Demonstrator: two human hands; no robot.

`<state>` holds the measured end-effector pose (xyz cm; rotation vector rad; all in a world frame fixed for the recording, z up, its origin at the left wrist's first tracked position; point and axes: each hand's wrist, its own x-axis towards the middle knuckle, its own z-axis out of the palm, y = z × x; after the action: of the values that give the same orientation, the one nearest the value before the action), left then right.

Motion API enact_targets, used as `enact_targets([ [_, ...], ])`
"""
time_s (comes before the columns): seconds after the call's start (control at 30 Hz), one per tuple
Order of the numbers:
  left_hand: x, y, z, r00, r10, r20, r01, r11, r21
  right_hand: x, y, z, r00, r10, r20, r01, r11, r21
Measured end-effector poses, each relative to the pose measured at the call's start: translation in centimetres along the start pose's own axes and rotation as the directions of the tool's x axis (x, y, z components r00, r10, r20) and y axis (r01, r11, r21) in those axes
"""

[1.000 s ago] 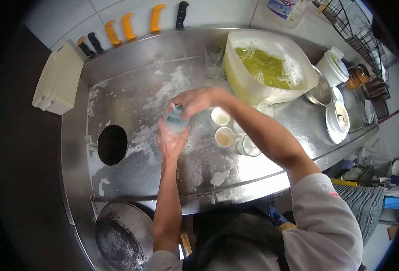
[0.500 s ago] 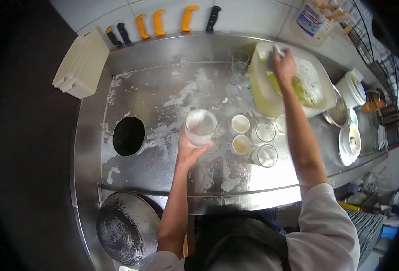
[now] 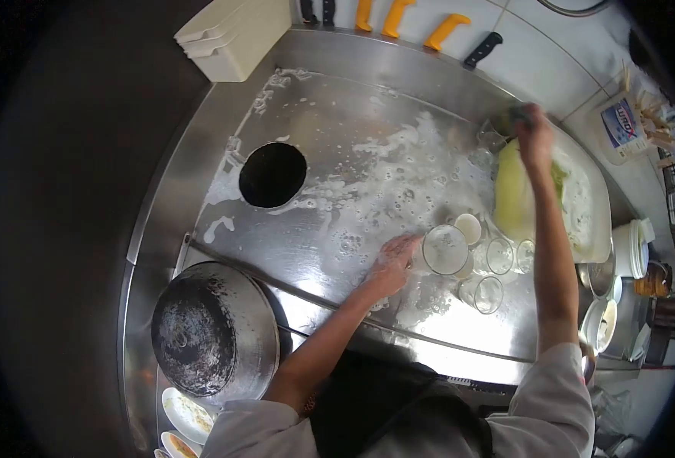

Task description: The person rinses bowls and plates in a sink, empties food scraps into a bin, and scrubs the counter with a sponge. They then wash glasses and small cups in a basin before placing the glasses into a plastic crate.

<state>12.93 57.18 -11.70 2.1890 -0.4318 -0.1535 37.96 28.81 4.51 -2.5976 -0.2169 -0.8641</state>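
Note:
My left hand [image 3: 393, 266] is at the left side of a wide clear glass [image 3: 444, 249], with its fingers and thumb curved against it. The glass stands low beside the small cups. My right hand [image 3: 536, 141], smeared by motion, is over the far left rim of a pale plastic tub [image 3: 515, 202] of yellow-green soapy water. It grips a dark greenish scouring pad [image 3: 518, 114], blurred. A white cup [image 3: 468, 227] and several clear glasses [image 3: 499, 256] are grouped right of my left hand. Another clear glass [image 3: 492, 136] is by the tub's far left side.
The steel counter [image 3: 337, 259] carries foam and has a round dark hole [image 3: 272, 175]. A blackened pan [image 3: 215, 332] lies at the front left, above food-stained plates [image 3: 188, 414]. White bins [image 3: 234, 38] stand at the back left. Knives [image 3: 448, 32] line the wall.
My left hand has moved right with the wide glass and lowered it beside the cups. My right hand has shifted from inside the tub to its far left rim. The view has turned.

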Motion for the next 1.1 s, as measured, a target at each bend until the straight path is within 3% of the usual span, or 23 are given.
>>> enact_targets([
  [0.03,0.0,-0.2,-0.4,0.999,0.049,0.011,-0.049,0.999,0.014,0.5,-0.6,2.0,0.974,0.082,0.21,-0.061,0.992,-0.107],
  [0.07,0.1,-0.4,-0.8,0.995,0.098,0.021,-0.099,0.995,0.029,1.0,1.0,5.4,0.893,0.139,0.428,0.025,0.934,-0.355],
  [0.1,0.2,-0.6,-0.9,0.992,0.126,0.021,-0.127,0.991,0.037,0.6,3.3,8.6,0.808,0.169,0.564,0.077,0.919,-0.386],
  [0.17,0.2,-1.4,-1.2,0.985,0.171,0.017,-0.172,0.984,0.056,-0.5,2.4,9.5,0.724,0.214,0.656,0.055,0.93,-0.364],
  [0.27,0.5,-2.5,-1.7,0.995,0.06,-0.08,-0.06,0.998,0.004,-0.9,0.9,8.1,0.435,0.29,0.853,-0.087,0.956,-0.28],
  [0.3,1.2,-2.9,-2.0,0.991,0.013,-0.133,-0.019,0.999,-0.043,-0.3,1.1,9.2,0.333,0.283,0.9,0.084,0.941,-0.327],
  [0.37,3.7,-3.1,-2.9,0.967,-0.091,-0.237,0.058,0.988,-0.141,-1.2,3.2,13.2,0.222,0.102,0.97,0.175,0.974,-0.142],
  [0.4,5.2,-3.0,-3.0,0.947,-0.072,-0.312,0.057,0.997,-0.059,-1.6,3.6,14.7,0.16,0.01,0.987,0.211,0.977,-0.044],
  [0.5,10.5,-1.4,-3.5,0.864,0.113,-0.491,-0.063,0.991,0.117,-3.7,-7.8,9.3,0.294,-0.103,0.95,0.005,0.994,0.106],
  [0.6,13.0,2.3,-7.2,0.863,-0.411,-0.293,0.346,0.905,-0.248,-4.8,-12.8,9.4,0.437,-0.156,0.886,-0.242,0.928,0.282],
  [0.63,14.5,-1.2,-5.7,0.899,-0.372,-0.232,0.273,0.889,-0.369,-4.9,-13.3,9.7,0.537,-0.068,0.841,-0.462,0.81,0.36],
  [0.7,14.3,-1.4,-6.5,0.91,-0.403,-0.097,0.253,0.727,-0.638,-5.2,-13.9,10.6,0.633,0.177,0.754,-0.745,0.404,0.531],
  [0.8,13.3,-0.8,-8.3,0.933,-0.339,0.124,0.245,0.342,-0.907,-6.2,-13.2,12.4,0.705,0.247,0.665,-0.7,0.392,0.596],
  [0.83,13.2,-0.4,-8.5,0.939,-0.285,0.194,0.253,0.186,-0.949,-6.1,-12.2,13.4,0.718,0.372,0.588,-0.696,0.418,0.584],
  [0.87,13.3,-0.1,-8.4,0.941,-0.219,0.258,0.269,0.025,-0.963,-5.4,-11.0,13.9,0.79,0.404,0.461,-0.607,0.619,0.498],
  [0.9,13.2,0.3,-8.0,0.984,-0.138,0.115,0.164,0.429,-0.888,-4.7,-9.5,14.1,0.855,0.403,0.328,-0.507,0.782,0.362],
  [0.93,13.4,0.0,-6.9,0.987,-0.152,-0.051,0.062,0.655,-0.753,-3.8,-8.0,13.9,0.909,0.368,0.195,-0.403,0.896,0.186],
  [0.97,13.5,-0.5,-5.5,0.968,-0.119,-0.221,-0.024,0.833,-0.553,-2.2,-6.7,12.2,0.927,0.332,0.176,-0.348,0.935,0.07],
  [1.0,13.4,-1.1,-4.2,0.923,-0.045,-0.382,-0.08,0.949,-0.306,-1.0,-5.6,10.5,0.913,0.404,0.063,-0.407,0.912,0.05],
  [1.03,12.9,-0.5,-4.1,0.94,-0.071,-0.333,-0.049,0.939,-0.34,0.1,-4.3,9.1,0.884,0.465,-0.048,-0.464,0.885,0.042],
  [1.07,12.5,-0.6,-3.3,0.946,-0.041,-0.322,-0.081,0.931,-0.355,1.1,-2.5,8.3,0.886,0.461,-0.048,-0.463,0.886,-0.019],
  [1.1,12.3,-1.3,-2.0,0.949,-0.015,-0.314,-0.107,0.923,-0.368,1.7,-0.3,8.4,0.921,0.384,-0.061,-0.389,0.912,-0.13],
])
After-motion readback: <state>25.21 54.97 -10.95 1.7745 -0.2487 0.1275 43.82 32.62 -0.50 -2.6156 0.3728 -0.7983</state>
